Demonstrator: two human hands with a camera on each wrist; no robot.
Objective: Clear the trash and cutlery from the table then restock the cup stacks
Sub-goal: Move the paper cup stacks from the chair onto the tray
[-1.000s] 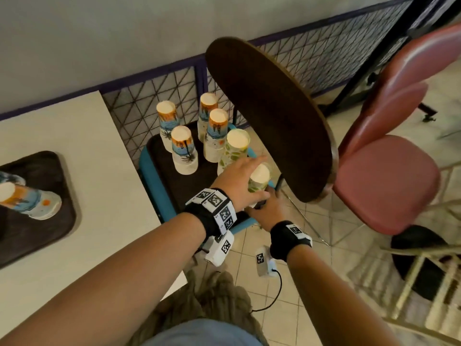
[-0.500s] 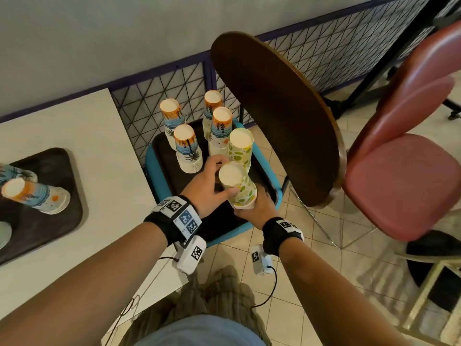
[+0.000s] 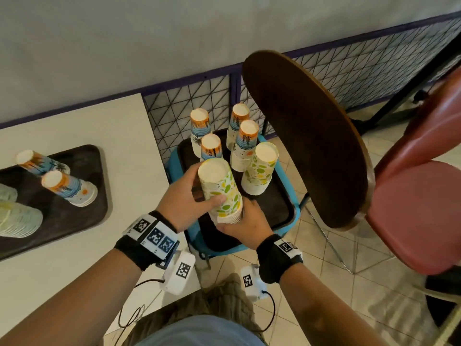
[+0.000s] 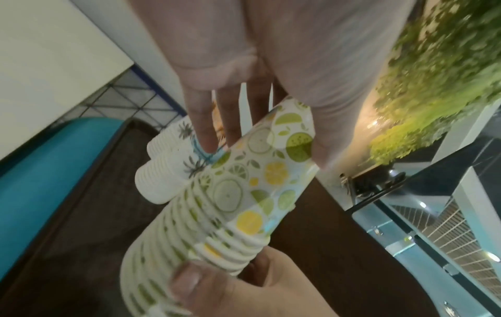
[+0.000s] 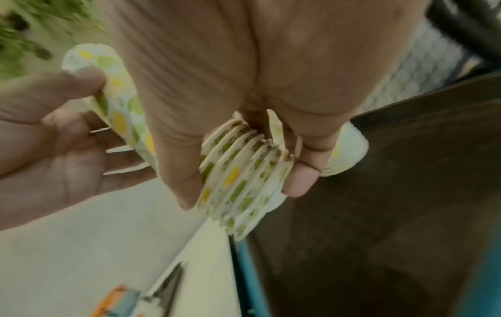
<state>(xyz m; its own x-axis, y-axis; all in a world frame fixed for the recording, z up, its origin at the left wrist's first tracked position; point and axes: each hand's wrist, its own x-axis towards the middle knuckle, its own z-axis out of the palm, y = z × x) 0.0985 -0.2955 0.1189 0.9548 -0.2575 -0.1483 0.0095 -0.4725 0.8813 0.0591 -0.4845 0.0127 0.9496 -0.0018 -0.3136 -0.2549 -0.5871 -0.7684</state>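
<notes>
Paper cups [image 3: 220, 193] in this lemon-print stack are light, thin and easily crushed. You have it tilted above the chair's tray [image 3: 279, 208]: left hand [image 3: 185, 198] wraps the middle, right hand [image 3: 245, 224] fingers curl round the rims. Squeeze gently there.

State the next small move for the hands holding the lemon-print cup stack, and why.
Probably carry the lemon stack leftward to the table tray. The left hand holds its side, the right hand its rims, and it is already lifted off the chair tray; the table's stacks sit shorter.
</notes>
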